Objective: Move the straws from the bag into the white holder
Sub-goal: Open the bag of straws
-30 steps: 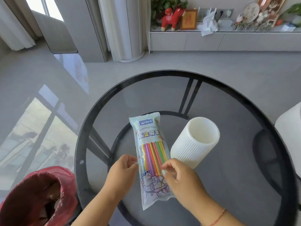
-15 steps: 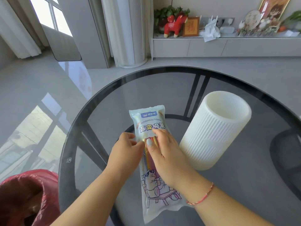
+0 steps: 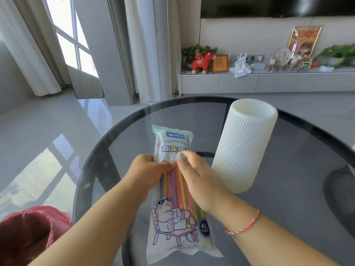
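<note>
A sealed plastic bag (image 3: 173, 223) with a cartoon cat print holds several coloured straws (image 3: 177, 186) seen through its clear window. The bag is raised above the round glass table (image 3: 299, 198). My left hand (image 3: 148, 172) pinches the bag's left side near the middle. My right hand (image 3: 196, 175) pinches it from the right, fingertips close to the left hand's. The ribbed white holder (image 3: 244, 148) stands upright just right of the bag, its opening at the top.
A bin lined with a red bag (image 3: 28, 233) sits on the floor at the lower left, beside the table's dark rim (image 3: 90, 164). A low white cabinet (image 3: 269, 81) with ornaments runs along the far wall. Shiny grey floor surrounds the table.
Both hands slid up the bag from its lower part to its middle and lifted it. The view tilted up and closer, so the holder looks larger and upright.
</note>
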The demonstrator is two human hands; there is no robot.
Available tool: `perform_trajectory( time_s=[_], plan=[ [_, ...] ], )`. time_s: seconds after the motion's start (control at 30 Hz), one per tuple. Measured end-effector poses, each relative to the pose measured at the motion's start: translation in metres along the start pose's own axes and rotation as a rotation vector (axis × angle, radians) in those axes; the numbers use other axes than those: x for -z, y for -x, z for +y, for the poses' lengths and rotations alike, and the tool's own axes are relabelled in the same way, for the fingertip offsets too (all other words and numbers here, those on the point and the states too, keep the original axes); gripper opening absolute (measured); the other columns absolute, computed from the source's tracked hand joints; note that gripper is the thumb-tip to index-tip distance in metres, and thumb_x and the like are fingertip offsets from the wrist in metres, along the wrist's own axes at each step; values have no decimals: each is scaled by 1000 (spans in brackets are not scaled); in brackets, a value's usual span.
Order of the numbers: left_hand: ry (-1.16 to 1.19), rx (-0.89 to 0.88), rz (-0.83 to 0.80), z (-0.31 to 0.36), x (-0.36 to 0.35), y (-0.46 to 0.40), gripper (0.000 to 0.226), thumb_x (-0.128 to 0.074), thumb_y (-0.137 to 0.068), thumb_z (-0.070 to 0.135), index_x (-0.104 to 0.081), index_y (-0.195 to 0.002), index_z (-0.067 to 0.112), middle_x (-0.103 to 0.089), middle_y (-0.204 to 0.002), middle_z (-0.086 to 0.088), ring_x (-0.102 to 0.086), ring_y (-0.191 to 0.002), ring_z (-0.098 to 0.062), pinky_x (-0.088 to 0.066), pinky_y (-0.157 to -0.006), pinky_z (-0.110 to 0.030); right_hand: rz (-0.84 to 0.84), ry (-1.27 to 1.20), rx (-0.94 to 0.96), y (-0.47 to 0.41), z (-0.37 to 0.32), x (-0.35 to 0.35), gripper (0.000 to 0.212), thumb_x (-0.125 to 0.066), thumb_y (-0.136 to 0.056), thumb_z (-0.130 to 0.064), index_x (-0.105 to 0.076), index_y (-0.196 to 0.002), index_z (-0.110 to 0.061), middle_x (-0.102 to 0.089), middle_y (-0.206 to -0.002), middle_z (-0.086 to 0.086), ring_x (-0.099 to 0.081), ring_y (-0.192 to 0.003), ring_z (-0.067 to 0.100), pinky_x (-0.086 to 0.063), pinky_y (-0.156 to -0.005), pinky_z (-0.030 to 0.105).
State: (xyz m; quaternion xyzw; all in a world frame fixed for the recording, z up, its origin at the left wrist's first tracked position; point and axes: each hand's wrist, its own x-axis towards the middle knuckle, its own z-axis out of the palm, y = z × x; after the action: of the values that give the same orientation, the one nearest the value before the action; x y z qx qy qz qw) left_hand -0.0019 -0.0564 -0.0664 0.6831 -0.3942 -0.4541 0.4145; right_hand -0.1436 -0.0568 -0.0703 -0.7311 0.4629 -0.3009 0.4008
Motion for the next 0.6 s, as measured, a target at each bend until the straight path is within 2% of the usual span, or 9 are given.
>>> perform_trajectory(
  time_s=[0.1, 0.17, 0.23, 0.37, 0.43, 0.47, 0.5, 0.57, 0.6],
  plan=[
    [-1, -63, -41, 8, 15, 24, 10, -73, -83, 14, -71, -88, 6, -75, -76, -11, -73, -67, -26, -61, -63, -36, 50, 85, 53, 13, -20, 9, 60, -29, -91, -59, -36, -140, -26, -41, -144, -9, -42, -122, 3, -31, -93, 19],
    [-15, -96, -52, 13, 28, 38, 8, -71, -85, 14, -71, -90, 7, -75, -81, -13, -73, -74, -32, -59, -76, -47, 132, 162, 125, 19, -38, 19, 52, -40, -93, -51, -36, -139, -26, -44, -141, -9, -43, -122, 4, -30, -88, 15],
    [-30, -134, -41, 17, 40, 51, 7, -70, -86, 15, -71, -92, 11, -75, -85, -13, -72, -79, -35, -56, -83, -52, 239, 241, 218, 25, -60, 32, 50, -49, -93, -43, -37, -138, -27, -47, -137, -8, -45, -120, 6, -31, -85, 13],
    [-21, -233, -53, 27, 62, 79, 20, -74, -75, 20, -71, -95, 16, -74, -93, -15, -70, -86, -40, -53, -87, -58, 459, 376, 394, 31, -99, 66, 52, -54, -91, -34, -39, -139, -20, -46, -140, -3, -39, -129, 11, -24, -93, 9],
    [-71, -309, -78, 36, 71, 94, 20, -71, -77, 19, -70, -97, 18, -73, -98, -16, -69, -91, -41, -51, -88, -60, 492, 458, 379, 32, -111, 84, 49, -55, -91, -34, -44, -136, -18, -48, -139, -1, -40, -130, 14, -27, -98, 16],
    [-120, -350, -83, 39, 75, 100, 17, -69, -81, 17, -70, -98, 20, -73, -99, -14, -69, -92, -38, -52, -89, -58, 471, 471, 340, 33, -114, 91, 42, -55, -90, -35, -52, -129, -18, -54, -132, 0, -47, -123, 16, -35, -94, 21],
    [-185, -394, -80, 45, 78, 106, 15, -67, -85, 14, -69, -97, 23, -73, -98, -10, -70, -91, -34, -53, -89, -55, 440, 437, 317, 38, -117, 96, 31, -56, -90, -35, -61, -115, -18, -63, -117, 0, -56, -110, 17, -42, -83, 23],
    [-277, -446, -47, 48, 78, 114, 17, -62, -90, 12, -66, -100, 25, -72, -99, -2, -70, -87, -24, -56, -83, -45, 417, 331, 321, 44, -114, 96, 19, -58, -89, -31, -66, -85, -15, -69, -83, 0, -62, -80, 19, -42, -61, 24],
    [-351, -479, 59, 50, 74, 119, 15, -63, -90, 16, -62, -102, 25, -70, -100, 1, -68, -85, -22, -56, -75, -40, 464, 312, 345, 51, -111, 93, 20, -59, -89, -28, -64, -77, -13, -67, -74, 1, -60, -71, 18, -41, -56, 24]
  ],
)
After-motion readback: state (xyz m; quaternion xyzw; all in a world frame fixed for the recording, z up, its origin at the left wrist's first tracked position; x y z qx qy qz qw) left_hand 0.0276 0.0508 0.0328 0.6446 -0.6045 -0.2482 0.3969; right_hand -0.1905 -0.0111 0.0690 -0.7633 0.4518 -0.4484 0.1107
